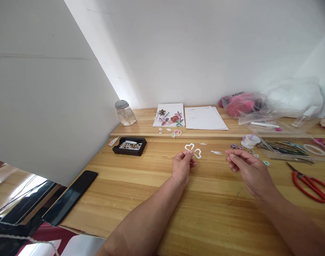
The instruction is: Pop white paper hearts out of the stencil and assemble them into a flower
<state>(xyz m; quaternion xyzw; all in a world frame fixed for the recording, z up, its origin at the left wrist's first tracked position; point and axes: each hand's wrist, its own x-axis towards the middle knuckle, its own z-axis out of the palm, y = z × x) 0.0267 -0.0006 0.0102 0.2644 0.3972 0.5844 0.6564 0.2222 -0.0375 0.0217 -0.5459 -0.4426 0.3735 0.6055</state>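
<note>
Over the middle of the wooden table (141, 177), my left hand (182, 165) is closed in a pinch at the lower end of a white petal-shaped outline piece (198, 153). A second white outline (189, 146) shows just above its fingertips. To the right, my right hand (245, 165) has thumb and forefinger pressed together; anything between them is too small to make out. Small white pointed pieces (216, 152) lie on the table between the hands, nearer the right one.
A black tray of beads (129, 152) and a phone (71, 195) lie left. Red-handled scissors (309, 185), thread spools (250, 141) and a clear tool box (287, 149) are right. Behind stand a jar (125, 113), flower-decorated paper (168, 110), white sheets (205, 119) and plastic bags (293, 97).
</note>
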